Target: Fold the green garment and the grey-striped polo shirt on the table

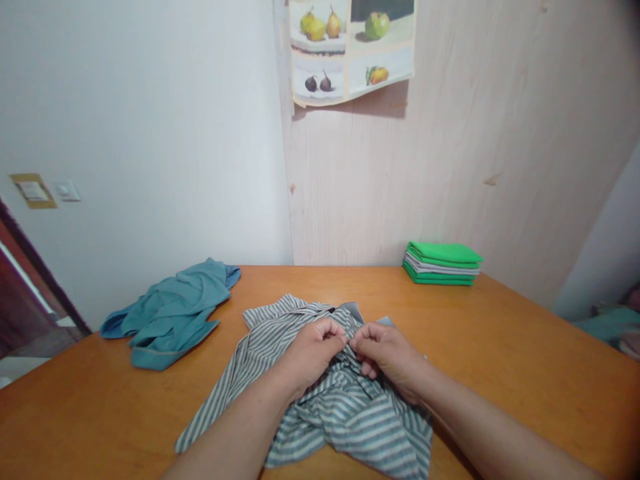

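A crumpled grey-and-white striped garment, which looks like a shirt, lies on the orange-brown table in front of me. One long striped piece, like a sleeve, stretches toward the lower left. My left hand pinches the cloth near its upper middle, thumb against the bent fingers. Close beside it, almost touching, my right hand pinches the same area. The exact bit of cloth between the fingertips is too small to make out. Small plain grey-blue patches show behind the hands at the garment's far edge.
A rumpled teal garment lies at the table's back left. At the back right sits a neat folded stack of green and grey cloth. Behind the table rises a wall with a fruit poster. Switches are on the left wall.
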`<move>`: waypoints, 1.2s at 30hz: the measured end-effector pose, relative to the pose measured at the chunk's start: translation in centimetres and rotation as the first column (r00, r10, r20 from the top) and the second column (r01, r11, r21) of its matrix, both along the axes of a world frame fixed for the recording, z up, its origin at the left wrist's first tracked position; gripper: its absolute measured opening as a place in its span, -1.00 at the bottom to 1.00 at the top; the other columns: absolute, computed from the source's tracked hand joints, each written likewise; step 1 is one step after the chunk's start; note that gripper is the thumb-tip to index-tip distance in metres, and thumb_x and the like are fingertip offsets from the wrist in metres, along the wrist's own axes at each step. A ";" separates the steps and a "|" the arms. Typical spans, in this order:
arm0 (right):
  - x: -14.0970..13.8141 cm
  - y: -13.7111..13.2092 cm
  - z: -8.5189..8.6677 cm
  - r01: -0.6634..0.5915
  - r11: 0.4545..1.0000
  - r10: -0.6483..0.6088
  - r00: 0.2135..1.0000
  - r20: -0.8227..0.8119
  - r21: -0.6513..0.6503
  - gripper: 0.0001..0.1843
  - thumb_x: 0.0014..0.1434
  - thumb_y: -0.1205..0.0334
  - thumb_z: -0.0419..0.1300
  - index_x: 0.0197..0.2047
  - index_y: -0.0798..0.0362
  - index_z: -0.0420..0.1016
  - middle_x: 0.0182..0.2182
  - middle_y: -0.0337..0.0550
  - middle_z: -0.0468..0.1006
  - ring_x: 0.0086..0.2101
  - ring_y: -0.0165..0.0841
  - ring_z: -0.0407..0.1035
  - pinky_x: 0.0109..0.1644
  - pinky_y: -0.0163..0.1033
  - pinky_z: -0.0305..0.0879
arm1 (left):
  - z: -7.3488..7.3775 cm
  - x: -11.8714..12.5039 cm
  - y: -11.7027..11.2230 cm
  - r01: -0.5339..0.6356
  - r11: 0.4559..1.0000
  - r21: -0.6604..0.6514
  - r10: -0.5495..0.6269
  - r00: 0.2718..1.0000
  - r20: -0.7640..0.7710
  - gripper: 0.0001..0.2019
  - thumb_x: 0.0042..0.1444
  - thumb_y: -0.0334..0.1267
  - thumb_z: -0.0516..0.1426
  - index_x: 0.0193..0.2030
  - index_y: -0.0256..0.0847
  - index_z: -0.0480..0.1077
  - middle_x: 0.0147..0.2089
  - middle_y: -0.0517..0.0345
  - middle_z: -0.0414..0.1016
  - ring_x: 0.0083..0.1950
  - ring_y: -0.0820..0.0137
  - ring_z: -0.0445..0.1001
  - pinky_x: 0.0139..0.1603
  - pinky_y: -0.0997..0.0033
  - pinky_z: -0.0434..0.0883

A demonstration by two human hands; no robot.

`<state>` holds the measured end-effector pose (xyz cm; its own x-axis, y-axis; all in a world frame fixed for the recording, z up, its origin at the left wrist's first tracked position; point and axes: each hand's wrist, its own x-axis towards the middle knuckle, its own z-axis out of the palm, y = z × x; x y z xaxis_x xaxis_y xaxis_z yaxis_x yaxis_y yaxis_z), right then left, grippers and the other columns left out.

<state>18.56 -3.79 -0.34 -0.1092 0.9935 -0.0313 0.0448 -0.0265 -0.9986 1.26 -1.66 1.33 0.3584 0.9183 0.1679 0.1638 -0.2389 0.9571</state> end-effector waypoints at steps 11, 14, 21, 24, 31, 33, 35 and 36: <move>-0.1 0.2 -0.7 0.048 0.997 -0.052 0.996 0.070 0.052 -0.82 0.04 0.13 0.22 -0.37 0.04 0.36 -0.65 -0.45 0.35 -0.66 -0.51 0.28 -0.60 -0.42 0.08 | -0.5 0.2 0.3 0.008 0.999 0.048 -0.006 1.000 -0.027 -0.90 0.05 -0.25 0.17 -0.37 -0.24 0.43 -0.41 0.25 0.39 -0.34 0.44 0.31 -0.24 0.46 0.26; -0.1 0.2 -0.6 0.038 0.997 -0.043 0.996 0.076 0.061 -0.86 0.02 0.17 0.21 -0.38 0.04 0.36 -0.65 -0.45 0.34 -0.66 -0.52 0.28 -0.60 -0.42 0.05 | -0.4 0.2 0.3 0.008 0.998 0.064 -0.005 0.999 -0.048 -0.90 0.05 -0.24 0.18 -0.37 -0.23 0.43 -0.40 0.24 0.40 -0.34 0.43 0.32 -0.24 0.46 0.27; 0.1 0.3 -0.5 0.049 0.998 -0.053 0.994 0.100 0.044 -0.91 0.00 0.21 0.16 -0.44 0.04 0.34 -0.68 -0.43 0.36 -0.69 -0.54 0.25 -0.63 -0.43 -0.01 | -0.3 0.4 0.0 0.018 0.998 0.062 -0.018 1.000 -0.006 -0.87 0.07 -0.21 0.16 -0.36 -0.23 0.40 -0.39 0.23 0.38 -0.32 0.42 0.34 -0.24 0.46 0.27; 0.0 0.4 -0.7 0.054 0.998 -0.054 0.998 0.037 -0.014 -0.89 0.00 0.21 0.18 -0.45 0.05 0.35 -0.68 -0.41 0.38 -0.70 -0.54 0.26 -0.65 -0.45 0.04 | -0.4 0.3 0.2 0.055 0.992 0.116 -0.050 0.998 -0.048 -0.89 0.10 -0.23 0.15 -0.34 -0.22 0.42 -0.38 0.22 0.42 -0.31 0.41 0.37 -0.24 0.45 0.29; 0.0 0.5 -0.7 0.015 0.988 -0.042 0.983 -0.178 -0.153 -0.97 0.02 0.32 0.20 -0.42 0.09 0.41 -0.58 -0.26 0.50 -0.64 -0.52 0.38 -0.62 -0.47 0.24 | -0.4 0.1 0.2 0.105 0.960 0.260 -0.059 0.982 -0.180 -0.88 0.14 -0.36 0.10 -0.31 -0.21 0.49 -0.33 0.19 0.54 -0.27 0.38 0.46 -0.20 0.45 0.34; 0.1 0.4 -0.3 -0.008 0.979 -0.041 0.970 -0.241 -0.202 -0.96 0.05 0.32 0.20 -0.40 0.10 0.43 -0.55 -0.21 0.53 -0.62 -0.49 0.42 -0.60 -0.46 0.30 | -0.4 0.1 0.1 0.106 0.952 0.289 -0.047 0.978 -0.205 -0.86 0.14 -0.39 0.10 -0.32 -0.20 0.50 -0.33 0.18 0.55 -0.27 0.38 0.48 -0.21 0.45 0.34; 0.2 0.3 0.0 -0.029 0.971 -0.040 0.959 -0.280 -0.239 -0.90 0.10 0.27 0.21 -0.38 0.13 0.46 -0.54 -0.17 0.54 -0.61 -0.48 0.44 -0.58 -0.45 0.34 | -0.3 0.1 0.0 0.118 0.930 0.348 -0.037 0.973 -0.229 -0.84 0.14 -0.41 0.09 -0.33 -0.19 0.51 -0.32 0.17 0.55 -0.24 0.37 0.48 -0.18 0.44 0.34; 0.3 0.3 0.1 -0.035 0.969 -0.039 0.957 -0.289 -0.246 -0.87 0.12 0.24 0.22 -0.38 0.14 0.47 -0.55 -0.17 0.54 -0.61 -0.49 0.43 -0.58 -0.46 0.34 | -0.3 0.1 -0.1 0.130 0.915 0.383 -0.036 0.970 -0.242 -0.84 0.13 -0.42 0.09 -0.34 -0.18 0.51 -0.31 0.16 0.55 -0.23 0.37 0.48 -0.16 0.44 0.33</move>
